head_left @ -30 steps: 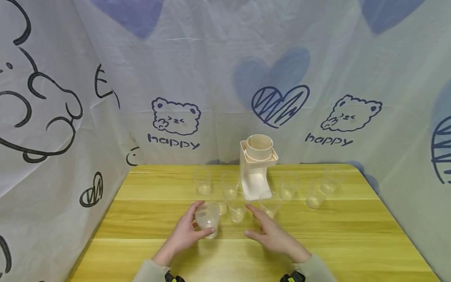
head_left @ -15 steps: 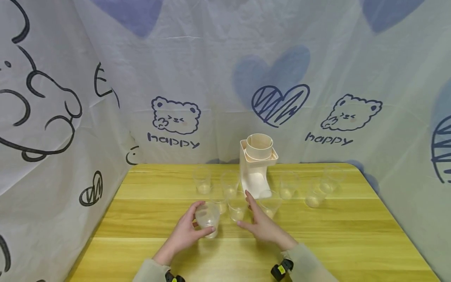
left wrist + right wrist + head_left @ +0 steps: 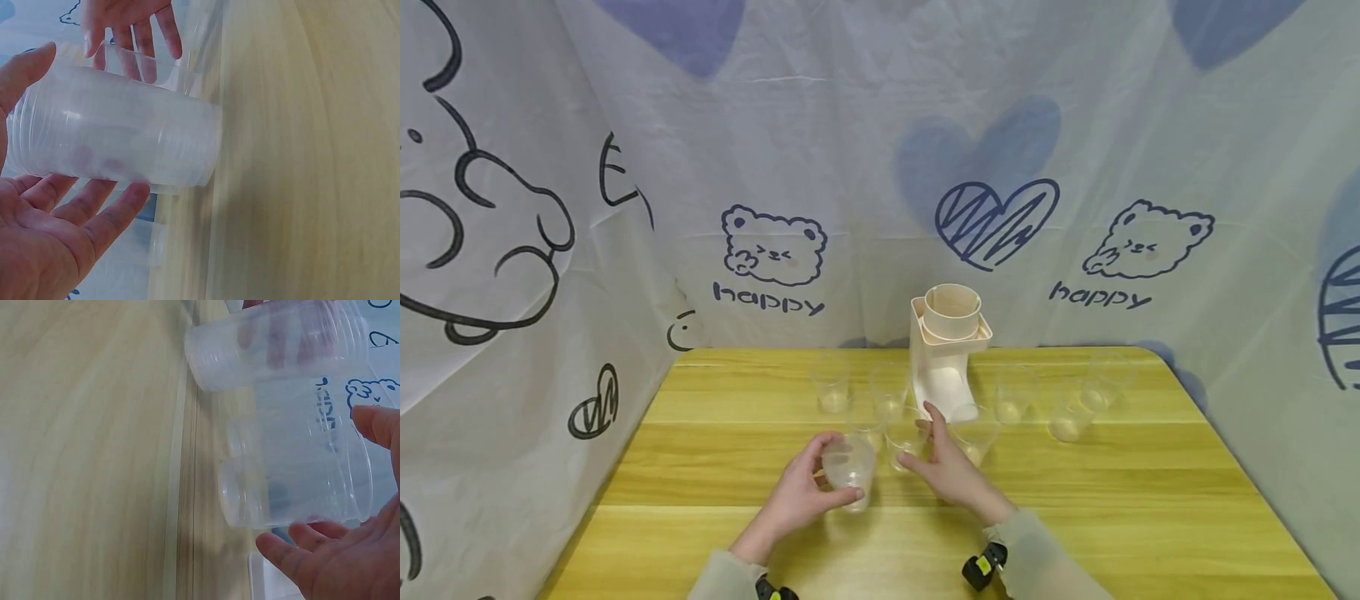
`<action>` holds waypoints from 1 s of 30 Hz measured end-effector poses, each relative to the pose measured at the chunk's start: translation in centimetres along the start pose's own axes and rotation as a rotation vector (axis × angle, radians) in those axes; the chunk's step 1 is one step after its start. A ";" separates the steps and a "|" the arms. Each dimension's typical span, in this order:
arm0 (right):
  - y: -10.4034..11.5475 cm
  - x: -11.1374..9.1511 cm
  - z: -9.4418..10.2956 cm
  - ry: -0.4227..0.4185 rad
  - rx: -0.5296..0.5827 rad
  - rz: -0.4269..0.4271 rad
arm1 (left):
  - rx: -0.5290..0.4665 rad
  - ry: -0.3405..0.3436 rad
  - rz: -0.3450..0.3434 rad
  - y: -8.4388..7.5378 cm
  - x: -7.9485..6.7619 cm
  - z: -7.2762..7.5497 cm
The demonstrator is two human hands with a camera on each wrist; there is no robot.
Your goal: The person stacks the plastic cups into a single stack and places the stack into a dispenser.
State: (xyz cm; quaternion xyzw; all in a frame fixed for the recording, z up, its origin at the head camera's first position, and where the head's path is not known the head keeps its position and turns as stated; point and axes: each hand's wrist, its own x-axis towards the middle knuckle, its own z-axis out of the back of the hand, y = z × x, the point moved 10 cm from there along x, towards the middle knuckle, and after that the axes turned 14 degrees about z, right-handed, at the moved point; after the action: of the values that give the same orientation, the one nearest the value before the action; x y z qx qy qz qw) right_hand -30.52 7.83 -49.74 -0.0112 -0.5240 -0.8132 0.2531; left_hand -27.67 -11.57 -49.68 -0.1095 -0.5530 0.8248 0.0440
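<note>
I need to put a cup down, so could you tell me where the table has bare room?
The near strip of the table, beside both hands, is bare. It is crowded mid-table, where clear cups flank the cream dispenser.

The word "happy" is printed twice in dark blue lower-case letters on the pale grey printed cloth backdrop [image 3: 865,167] seen in the head view. It is read once under the left outlined bear drawing [image 3: 773,247], at [image 3: 769,299], and once under the right outlined bear drawing [image 3: 1147,242], at [image 3: 1101,297]. In the right wrist view a blurred part of dark lettering is seen through the clear plastic cups [image 3: 294,481], but it cannot be read. No text, brand or number is seen on the cups, the cream plastic dispenser [image 3: 946,354] or the yellow wooden table [image 3: 1150,483].
</note>
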 end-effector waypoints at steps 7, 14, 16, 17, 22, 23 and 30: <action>-0.7 0.2 -0.2 -0.023 0.000 -0.028 | -0.045 0.064 0.010 0.0 0.1 -0.8; -0.9 0.3 -0.3 -0.047 0.021 -0.048 | -0.089 0.112 0.023 0.1 0.2 -1.2; -0.7 0.3 -0.3 -0.048 0.024 -0.045 | -0.095 0.114 0.025 0.2 0.1 -1.2; -0.6 0.3 -0.2 -0.050 0.022 -0.042 | -0.095 0.112 0.025 0.2 0.2 -1.2; -0.6 0.4 -0.1 -0.051 0.026 -0.046 | -0.098 0.109 0.021 0.3 0.2 -1.2; -0.6 0.4 -0.1 -0.052 0.028 -0.049 | -0.097 0.108 0.021 0.3 0.2 -1.2; -0.5 0.3 -0.3 -0.052 0.051 -0.050 | -0.102 0.110 0.021 0.4 0.2 -1.1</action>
State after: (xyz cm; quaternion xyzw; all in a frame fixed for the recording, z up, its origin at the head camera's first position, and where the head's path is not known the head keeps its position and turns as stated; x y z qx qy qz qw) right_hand -30.95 7.64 -50.23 -0.0127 -0.5509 -0.8052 0.2190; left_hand -27.59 -10.71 -50.42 -0.1627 -0.5900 0.7885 0.0600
